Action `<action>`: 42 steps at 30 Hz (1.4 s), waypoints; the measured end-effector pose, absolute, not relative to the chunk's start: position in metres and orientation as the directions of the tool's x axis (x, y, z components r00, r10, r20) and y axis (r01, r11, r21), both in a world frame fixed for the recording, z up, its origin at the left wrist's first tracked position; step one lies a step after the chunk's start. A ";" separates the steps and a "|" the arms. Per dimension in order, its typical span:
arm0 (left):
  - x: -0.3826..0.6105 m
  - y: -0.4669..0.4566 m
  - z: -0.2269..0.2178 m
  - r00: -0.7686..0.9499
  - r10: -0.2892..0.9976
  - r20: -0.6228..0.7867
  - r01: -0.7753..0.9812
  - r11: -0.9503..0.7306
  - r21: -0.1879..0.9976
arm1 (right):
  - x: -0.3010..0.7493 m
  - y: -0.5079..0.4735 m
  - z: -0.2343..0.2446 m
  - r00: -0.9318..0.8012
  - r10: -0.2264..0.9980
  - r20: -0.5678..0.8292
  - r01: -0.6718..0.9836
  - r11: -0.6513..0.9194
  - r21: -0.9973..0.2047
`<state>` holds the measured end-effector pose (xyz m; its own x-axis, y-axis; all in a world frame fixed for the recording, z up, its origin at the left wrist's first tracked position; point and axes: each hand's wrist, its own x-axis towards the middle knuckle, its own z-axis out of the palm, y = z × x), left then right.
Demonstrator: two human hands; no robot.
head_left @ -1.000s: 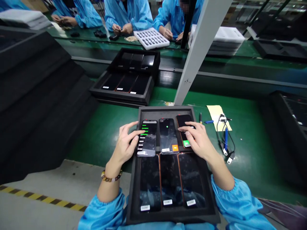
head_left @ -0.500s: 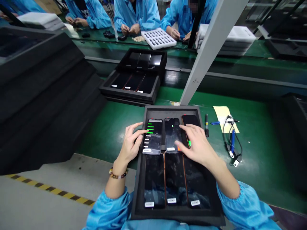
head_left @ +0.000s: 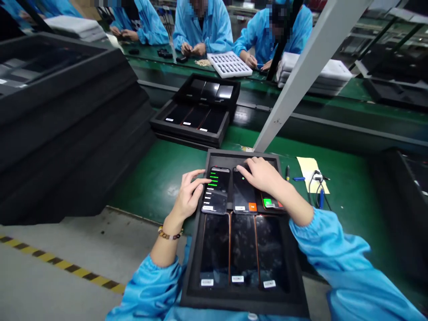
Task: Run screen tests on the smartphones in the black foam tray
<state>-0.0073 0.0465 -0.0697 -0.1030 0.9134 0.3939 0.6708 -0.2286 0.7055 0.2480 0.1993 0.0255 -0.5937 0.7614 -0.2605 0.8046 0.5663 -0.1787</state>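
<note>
At the green bench (head_left: 140, 178), three lit phones (head_left: 244, 195) point lengthwise away

Black tray (head_left: 214, 302), dark orange-edged phones (head_left: 243, 249) in it, green table (head_left: 143, 178) under it, yellow-and-black striped tape (head_left: 63, 264) left of it

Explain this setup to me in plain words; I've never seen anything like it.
There is no machine here: these are a person's own bare hands, seen by a camera worn on the head, looking forward and down. On the green bench is a black tray of six phones in two rows. The left hand points at the lit screen of the upper-left phone; whether the fingertip touches it is hard to tell. The right hand is over the tops of the upper-middle phone and its right neighbour. Neither hand appears to grip anything. To the right lie yellow paper, a blue pen and cables.
</note>
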 end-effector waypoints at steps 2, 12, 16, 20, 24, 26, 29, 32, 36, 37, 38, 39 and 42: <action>-0.006 0.047 -0.070 -0.117 0.909 0.399 0.666 -0.226 0.711 | 0.227 0.219 0.024 -0.535 0.774 -0.339 0.841 0.526 -0.125; -0.006 0.041 -0.069 -0.169 0.902 0.397 0.657 -0.197 0.727 | 0.173 0.238 0.019 -0.375 0.774 -0.511 0.898 0.440 0.008; -0.006 0.042 -0.068 -0.182 0.899 0.399 0.650 -0.194 0.734 | 0.189 0.217 0.041 -0.431 0.826 -0.363 0.891 0.453 -0.026; -0.006 0.043 -0.068 -0.172 0.899 0.402 0.649 -0.204 0.733 | 0.210 0.178 0.066 -0.487 0.871 -0.071 0.873 0.483 -0.062; -0.006 0.044 -0.069 -0.161 0.900 0.405 0.655 -0.210 0.726 | 0.212 0.169 0.073 -0.492 0.870 -0.035 0.871 0.490 -0.044; -0.006 0.045 -0.069 -0.166 0.898 0.408 0.656 -0.208 0.726 | 0.206 0.183 0.068 -0.443 0.872 -0.209 0.892 0.451 -0.009; -0.005 0.045 -0.069 -0.169 0.897 0.410 0.659 -0.206 0.723 | 0.195 0.211 0.054 -0.367 0.841 -0.399 0.911 0.412 0.031; -0.005 0.045 -0.070 -0.169 0.898 0.407 0.666 -0.200 0.719 | 0.182 0.230 0.043 -0.328 0.820 -0.469 0.909 0.409 0.080; -0.004 0.045 -0.070 -0.168 0.903 0.394 0.666 -0.191 0.722 | 0.167 0.234 0.039 -0.300 0.818 -0.491 0.901 0.412 0.137; -0.005 0.045 -0.070 -0.169 0.905 0.390 0.667 -0.187 0.722 | 0.165 0.234 0.038 -0.297 0.818 -0.492 0.900 0.412 0.143; -0.005 0.045 -0.070 -0.169 0.907 0.387 0.668 -0.183 0.721 | 0.164 0.234 0.038 -0.298 0.818 -0.492 0.899 0.413 0.143; -0.005 0.045 -0.070 -0.169 0.908 0.384 0.670 -0.180 0.720 | 0.163 0.233 0.037 -0.302 0.817 -0.491 0.899 0.415 0.138; -0.005 0.046 -0.071 -0.163 0.909 0.384 0.672 -0.182 0.718 | 0.167 0.233 0.034 -0.345 0.808 -0.478 0.900 0.429 0.074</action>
